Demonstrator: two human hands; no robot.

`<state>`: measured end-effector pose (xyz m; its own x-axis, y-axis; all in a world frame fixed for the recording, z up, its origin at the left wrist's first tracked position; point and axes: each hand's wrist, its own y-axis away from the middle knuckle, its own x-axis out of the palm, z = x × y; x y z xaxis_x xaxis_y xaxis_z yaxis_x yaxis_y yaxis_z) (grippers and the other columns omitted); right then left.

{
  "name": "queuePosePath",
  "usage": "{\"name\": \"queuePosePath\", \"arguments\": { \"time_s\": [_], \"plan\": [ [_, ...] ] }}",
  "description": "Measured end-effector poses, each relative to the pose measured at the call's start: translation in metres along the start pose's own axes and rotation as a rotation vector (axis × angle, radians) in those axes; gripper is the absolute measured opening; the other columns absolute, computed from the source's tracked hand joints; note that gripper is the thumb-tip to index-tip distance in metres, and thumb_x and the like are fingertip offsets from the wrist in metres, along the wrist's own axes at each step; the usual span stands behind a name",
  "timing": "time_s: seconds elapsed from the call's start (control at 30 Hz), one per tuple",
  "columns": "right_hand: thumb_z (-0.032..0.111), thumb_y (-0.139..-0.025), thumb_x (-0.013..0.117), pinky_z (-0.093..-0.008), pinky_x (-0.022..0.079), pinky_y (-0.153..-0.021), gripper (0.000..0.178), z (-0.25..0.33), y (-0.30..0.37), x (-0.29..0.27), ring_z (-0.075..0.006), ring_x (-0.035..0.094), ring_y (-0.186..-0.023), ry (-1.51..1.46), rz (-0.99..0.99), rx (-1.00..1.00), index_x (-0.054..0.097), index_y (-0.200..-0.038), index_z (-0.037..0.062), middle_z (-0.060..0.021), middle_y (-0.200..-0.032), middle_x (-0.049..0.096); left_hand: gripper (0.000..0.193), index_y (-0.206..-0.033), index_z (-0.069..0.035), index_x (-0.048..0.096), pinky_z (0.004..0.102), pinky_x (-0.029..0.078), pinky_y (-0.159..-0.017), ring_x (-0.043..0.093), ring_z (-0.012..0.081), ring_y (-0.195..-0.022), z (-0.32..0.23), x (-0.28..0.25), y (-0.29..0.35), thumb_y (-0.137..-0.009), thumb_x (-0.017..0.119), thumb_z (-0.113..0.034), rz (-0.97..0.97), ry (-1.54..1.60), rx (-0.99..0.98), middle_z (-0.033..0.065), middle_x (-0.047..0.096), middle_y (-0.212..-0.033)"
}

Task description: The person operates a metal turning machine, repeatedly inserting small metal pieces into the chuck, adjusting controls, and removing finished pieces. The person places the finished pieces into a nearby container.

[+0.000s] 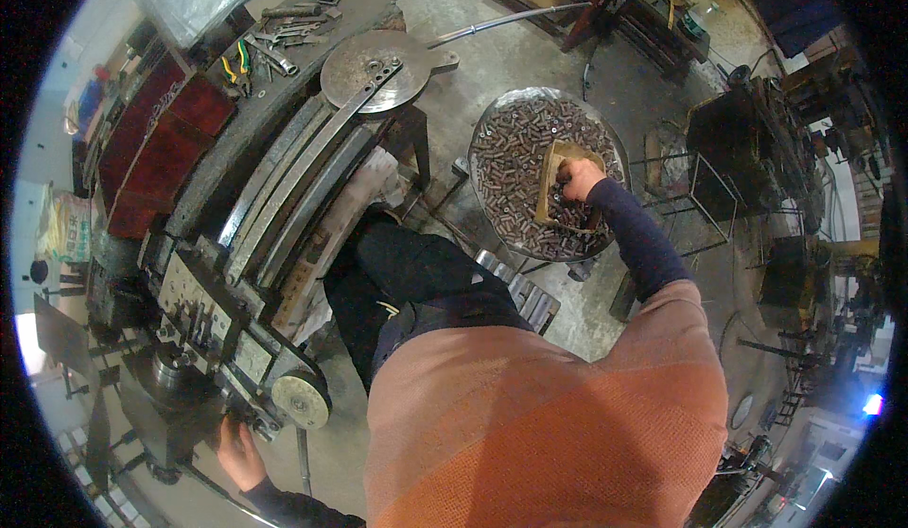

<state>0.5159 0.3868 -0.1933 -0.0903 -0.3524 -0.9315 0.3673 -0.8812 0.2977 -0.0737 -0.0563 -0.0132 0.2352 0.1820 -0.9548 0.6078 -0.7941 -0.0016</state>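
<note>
My right hand (581,181) reaches over a large round tray (480,173) heaped with short metal cylinders (515,154). Its fingers are curled inside a tan open box (546,190) that rests on the heap. Something dark shows at the fingertips, too small to make out. At the lower left, my left hand (240,454) has its fingers stretched out beside the end of a metal lathe-like machine (213,306). Near that hand is a round pulley-like disc (302,399) on the machine. Whether the left fingertips touch the metal cannot be told.
A flat metal disc (364,72) with a long bar (331,121) lies at the machine's far end. Green-yellow pliers (238,66) and several wrenches (298,28) lie on the bench behind. Right of the tray stands a thin metal frame (705,208), with dark machinery (733,140) beyond.
</note>
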Motion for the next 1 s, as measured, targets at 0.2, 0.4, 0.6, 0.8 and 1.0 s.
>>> {"name": "queuePosePath", "arguments": {
  "time_s": [0.2,0.4,0.6,0.8,1.0],
  "plan": [
    [0.018,-0.057,0.062,-0.0400,0.050,-0.074,0.034,-0.008,-0.004,0.008,-0.0335,0.061,-0.083,0.000,-0.075,-0.035,0.065,-0.088,0.0052,-0.0191,-0.087,0.063,0.029,-0.108,0.006,0.054,0.0358,0.044,-0.081,0.059,0.0342,-0.093,0.001,0.001,-0.002,-0.084,0.053,-0.011,0.024,0.057,-0.032,0.0226,0.060,-0.102],
    [0.014,-0.052,0.062,-0.0368,0.048,-0.073,0.031,-0.002,-0.004,0.005,-0.0313,0.060,-0.081,0.016,0.010,0.030,0.068,-0.081,0.0050,-0.0130,-0.083,0.064,0.030,-0.109,0.006,0.054,0.0357,0.044,-0.080,0.059,0.0337,-0.093,-0.009,-0.001,-0.001,-0.083,0.054,-0.011,0.040,0.101,-0.039,0.0227,0.060,-0.101],
    [0.014,-0.052,0.063,-0.0365,0.048,-0.073,0.033,-0.012,-0.006,0.010,-0.0312,0.060,-0.083,-0.011,-0.091,-0.008,0.068,-0.083,0.0057,-0.0132,-0.085,0.064,0.030,-0.108,0.007,0.054,0.0355,0.044,-0.080,0.060,0.0333,-0.093,-0.005,0.000,0.001,-0.083,0.054,-0.011,0.040,0.086,-0.049,0.0227,0.060,-0.100],
    [0.015,-0.054,0.062,-0.0407,0.049,-0.073,0.029,-0.003,-0.002,0.000,-0.0349,0.060,-0.079,-0.068,-0.128,-0.131,0.066,-0.082,0.0073,-0.0176,-0.081,0.063,0.030,-0.108,0.007,0.054,0.0350,0.045,-0.079,0.060,0.0329,-0.091,-0.006,0.000,0.001,-0.083,0.054,-0.010,0.031,0.070,-0.039,0.0225,0.061,-0.100],
    [0.014,-0.055,0.062,-0.0402,0.050,-0.072,0.031,0.000,-0.005,-0.009,-0.0345,0.060,-0.079,-0.048,-0.183,-0.129,0.067,-0.084,0.0069,-0.0182,-0.078,0.063,0.029,-0.108,0.007,0.054,0.0340,0.045,-0.079,0.061,0.0307,-0.091,-0.012,-0.004,0.002,-0.083,0.053,-0.008,0.036,0.089,-0.040,0.0217,0.061,-0.100]
  ]
}}
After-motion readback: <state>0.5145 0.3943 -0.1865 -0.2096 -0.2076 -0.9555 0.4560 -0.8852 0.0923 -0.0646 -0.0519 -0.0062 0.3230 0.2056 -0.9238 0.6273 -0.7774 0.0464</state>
